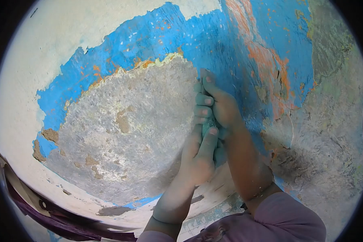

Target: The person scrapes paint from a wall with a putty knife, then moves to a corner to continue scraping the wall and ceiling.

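Observation:
Both hands are wrapped round one narrow greenish tool, held against the wall at the centre of the view. My right hand [224, 107] is the upper one, its fingers curled round the tool and its thumb pointing up along it. Lower down, my left hand [203, 153] grips the same tool [210, 123], thumb raised. The tool's flat tip [202, 74] shows above the fingers, near the border of blue paint [218, 44] and bare grey plaster [149, 101]. Most of the tool is hidden by the fingers.
Off-white paint [32, 68] surrounds the blue at the left and top. Orange streaks [266, 52] cross the blue at right, beside rough grey-green wall [330, 121]. Dark purple cloth [64, 228] lies along the lower left edge.

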A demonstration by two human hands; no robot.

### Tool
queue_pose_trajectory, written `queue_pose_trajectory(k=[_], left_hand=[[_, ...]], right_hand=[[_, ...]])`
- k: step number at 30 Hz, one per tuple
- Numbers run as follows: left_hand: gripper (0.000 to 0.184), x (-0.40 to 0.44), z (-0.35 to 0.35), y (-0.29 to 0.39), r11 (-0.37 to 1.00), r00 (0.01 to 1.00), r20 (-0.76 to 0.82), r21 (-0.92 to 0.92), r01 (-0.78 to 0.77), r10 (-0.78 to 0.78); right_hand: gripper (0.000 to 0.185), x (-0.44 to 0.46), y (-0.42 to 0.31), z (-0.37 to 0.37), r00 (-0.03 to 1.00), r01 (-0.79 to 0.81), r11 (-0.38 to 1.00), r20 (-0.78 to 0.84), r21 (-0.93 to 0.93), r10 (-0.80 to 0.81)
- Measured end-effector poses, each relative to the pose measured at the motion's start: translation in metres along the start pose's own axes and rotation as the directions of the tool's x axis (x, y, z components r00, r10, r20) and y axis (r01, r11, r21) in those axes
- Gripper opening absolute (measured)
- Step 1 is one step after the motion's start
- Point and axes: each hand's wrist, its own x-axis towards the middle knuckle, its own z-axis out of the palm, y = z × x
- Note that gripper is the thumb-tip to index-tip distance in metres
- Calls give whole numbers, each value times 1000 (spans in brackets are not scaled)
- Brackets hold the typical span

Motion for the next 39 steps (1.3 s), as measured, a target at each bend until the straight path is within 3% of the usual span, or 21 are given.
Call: queue_pose_trajectory(k=[4, 6, 8, 12, 14, 17, 19, 21, 23, 25, 28, 31, 33, 35, 37, 39], left_hand=[[32, -16, 5, -13, 997, 999, -25, 71, -34, 36], [30, -7, 5, -14, 998, 998, -42, -38, -44, 42], [29, 5, 4, 0, 999, 1000, -27, -31, -17, 16], [25, -15, 10, -2, 1000, 999, -37, 10, 23, -23], [20, -15, 11, -4, 998, 998, -51, 44, 34, -32], [32, -4, 9, 1, 999, 998, -63, 28, 23, -21], [33, 3, 13, 6, 997, 990, -130, -63, 51, -59], [33, 5, 15, 9, 999, 998, -61, 43, 24, -21], [33, -19, 18, -7, 998, 997, -79, 51, 23, -19], [33, -19, 16, -12, 997, 996, -88, 75, 14, -8], [33, -9, 10, -1, 996, 997, -41, -59, 61, -63], [33, -4, 17, 5, 1000, 999, -41, -1, 0, 0], [32, -21, 22, -3, 1000, 998, -60, 5, 8, -8], [32, -20, 20, -3, 1000, 997, -75, 15, 6, -5], [18, -13, 14, -1, 988, 996, 11, -129, 84, -83], [18, -9, 15, 8, 994, 999, -4, -93, 53, -54]], right_hand=[[31, -11, 7, -6, 997, -71, 995, -1, -67, 71], [31, -5, 1, -2, 993, -117, 991, 20, -65, 119], [31, 6, -10, 3, 1000, 11, 999, -18, -31, -11], [32, -1, -9, -4, 999, -31, 999, 5, 8, 31], [32, -12, 4, -13, 985, -172, 984, -25, -37, 171], [33, 4, -4, -7, 999, -44, 991, -25, -126, 41], [33, 6, -17, 3, 998, -52, 998, -27, -43, 50], [33, 2, -18, 2, 999, -31, 999, -21, 28, 32], [33, -9, -3, -14, 993, -114, 988, 13, -102, 116], [32, -10, 0, -16, 992, -123, 989, 13, -85, 125], [31, -4, -5, -6, 992, -127, 992, -3, -27, 127], [31, -3, -11, -5, 998, -64, 998, -16, -22, 63], [30, -8, -4, -14, 988, -146, 986, 39, -77, 149], [29, -9, -5, -15, 990, -134, 988, 34, -83, 137], [29, -9, -8, -10, 988, -151, 985, 15, -84, 153], [28, -9, -14, 0, 991, -133, 990, -8, 45, 133]])
